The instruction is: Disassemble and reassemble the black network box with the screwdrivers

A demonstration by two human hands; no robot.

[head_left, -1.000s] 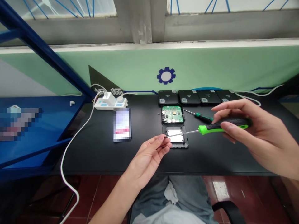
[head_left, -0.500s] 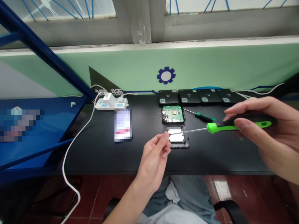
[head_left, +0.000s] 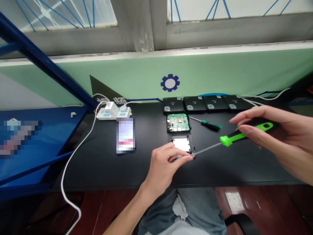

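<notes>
Green-handled screwdriver (head_left: pixel 234 137): closed in the right hand (head_left: pixel 276 140), its tip at a corner of the black device cover (head_left: pixel 192 143).
Left hand (head_left: pixel 162 168): fingers narrowly pinched at the cover's near edge; cannot tell whether they hold it.
Position: cover lies flat on the black table (head_left: pixel 97 169), just below a circuit board (head_left: pixel 178 122).

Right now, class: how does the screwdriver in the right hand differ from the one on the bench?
The held screwdriver is raised, tip at the casing; the other lies beside the circuit board. The held handle looks brighter and larger than the other's. Both have green-and-black handles and slim metal shafts.
</notes>
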